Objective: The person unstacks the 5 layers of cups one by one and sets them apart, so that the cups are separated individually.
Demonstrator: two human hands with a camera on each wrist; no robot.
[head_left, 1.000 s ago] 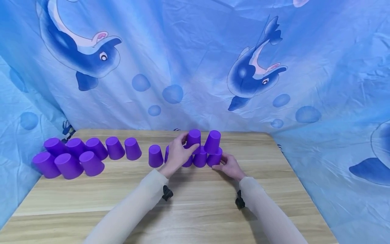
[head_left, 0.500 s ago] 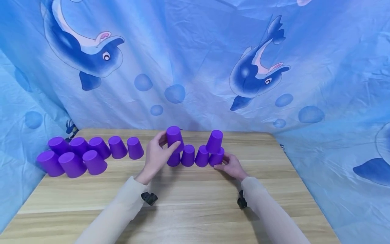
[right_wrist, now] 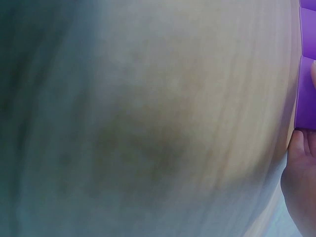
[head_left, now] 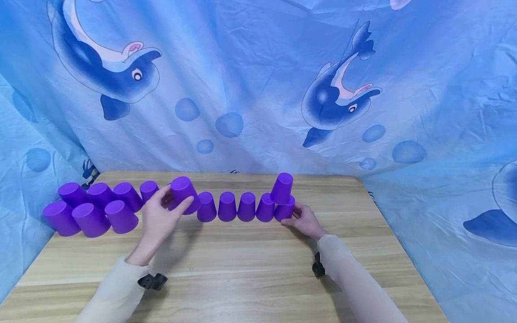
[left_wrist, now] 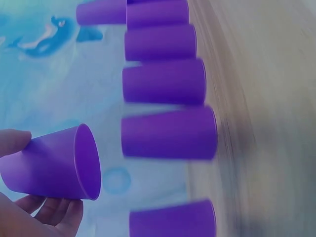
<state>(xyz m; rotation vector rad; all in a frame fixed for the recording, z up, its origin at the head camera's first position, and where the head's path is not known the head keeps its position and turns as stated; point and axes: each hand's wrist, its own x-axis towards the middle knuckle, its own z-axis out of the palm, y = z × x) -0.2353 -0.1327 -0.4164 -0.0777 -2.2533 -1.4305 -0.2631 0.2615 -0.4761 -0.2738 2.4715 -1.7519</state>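
Note:
My left hand [head_left: 159, 220] holds a purple plastic cup [head_left: 184, 194] upside down, thumb on the near side and fingers behind. In the left wrist view that cup [left_wrist: 47, 165] is off the table, apart from the row beside it. Several upside-down cups [head_left: 227, 207] stand in a row along the table. Atop the two rightmost ones sits another cup [head_left: 281, 188]. My right hand [head_left: 304, 220] grips the row's end cup [head_left: 284, 211] from the right, its thumb in front. Only part of that cup [right_wrist: 305, 96] shows in the right wrist view.
More purple cups [head_left: 92, 220] stand upside down in two rows at the left of the wooden table [head_left: 242, 269]. My left hand and its cup partly cover this group's right end. A blue dolphin-print cloth [head_left: 250, 80] hangs behind the table.
My left hand has carried its cup leftward from above the row's middle, past the row's left end. The right hand stays at the end cup; the stacked cup beside it has not moved.

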